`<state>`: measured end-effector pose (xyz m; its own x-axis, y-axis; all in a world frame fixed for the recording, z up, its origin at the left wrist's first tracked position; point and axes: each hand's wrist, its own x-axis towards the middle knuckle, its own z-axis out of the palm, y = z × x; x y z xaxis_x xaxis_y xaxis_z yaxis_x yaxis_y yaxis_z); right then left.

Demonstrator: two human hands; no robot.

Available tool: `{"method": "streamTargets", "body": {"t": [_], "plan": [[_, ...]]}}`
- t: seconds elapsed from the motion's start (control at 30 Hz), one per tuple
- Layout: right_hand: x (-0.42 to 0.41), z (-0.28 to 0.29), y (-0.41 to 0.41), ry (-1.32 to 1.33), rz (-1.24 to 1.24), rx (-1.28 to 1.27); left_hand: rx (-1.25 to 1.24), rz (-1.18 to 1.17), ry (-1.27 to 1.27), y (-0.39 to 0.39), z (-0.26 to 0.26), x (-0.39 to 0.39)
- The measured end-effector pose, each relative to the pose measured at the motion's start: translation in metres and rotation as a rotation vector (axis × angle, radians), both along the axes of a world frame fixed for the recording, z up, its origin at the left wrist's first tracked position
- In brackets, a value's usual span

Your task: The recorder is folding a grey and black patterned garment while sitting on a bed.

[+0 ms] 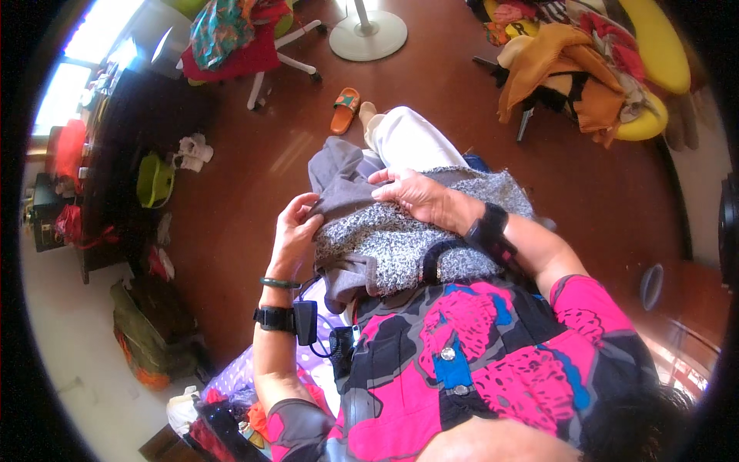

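Observation:
A knitted garment [369,242] in mottled grey and white, with plain grey lining fabric, lies bunched across my lap. A dark curved band [430,265] runs along its lower part. My left hand [297,225] pinches the left edge of the grey lining [340,190] between thumb and fingers. Over the middle of the garment, my right hand [418,196] holds a fold of that lining, its thumb and forefinger pointing left; some of its fingers are hidden. White trousers [413,133] cover my leg beyond the cloth.
An orange slide sandal [344,112] lies on the floor near my foot. A round white stand base [368,36] and a wheeled chair [254,58] with clothes are ahead. Clothes [566,75] fill a yellow seat at right. A green basket [155,180] stands left, below a dark desk.

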<state>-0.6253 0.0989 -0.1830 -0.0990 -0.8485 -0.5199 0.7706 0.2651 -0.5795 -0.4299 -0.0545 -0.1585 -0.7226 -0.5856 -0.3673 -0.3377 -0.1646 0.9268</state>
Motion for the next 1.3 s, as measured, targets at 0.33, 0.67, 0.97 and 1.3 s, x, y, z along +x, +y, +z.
{"method": "streamTargets", "body": {"t": [0.33, 0.67, 0.97, 1.3], "plan": [[-0.008, 0.011, -0.004, 0.701, 0.084, -0.173, -0.2, -0.076, -0.093, -0.004, -0.024, 0.021], [-0.004, 0.016, -0.014, 0.831, 0.011, -0.326, -0.577, -0.429, 0.135, 0.011, 0.032, -0.06], [-0.033, 0.014, -0.008, 1.141, 0.027, -0.125, -0.651, -0.51, -0.046, 0.019, 0.02, -0.052], [-0.039, -0.01, -0.032, 1.558, 0.629, -0.021, -0.776, -0.485, -0.07, 0.026, 0.011, -0.048]]}}
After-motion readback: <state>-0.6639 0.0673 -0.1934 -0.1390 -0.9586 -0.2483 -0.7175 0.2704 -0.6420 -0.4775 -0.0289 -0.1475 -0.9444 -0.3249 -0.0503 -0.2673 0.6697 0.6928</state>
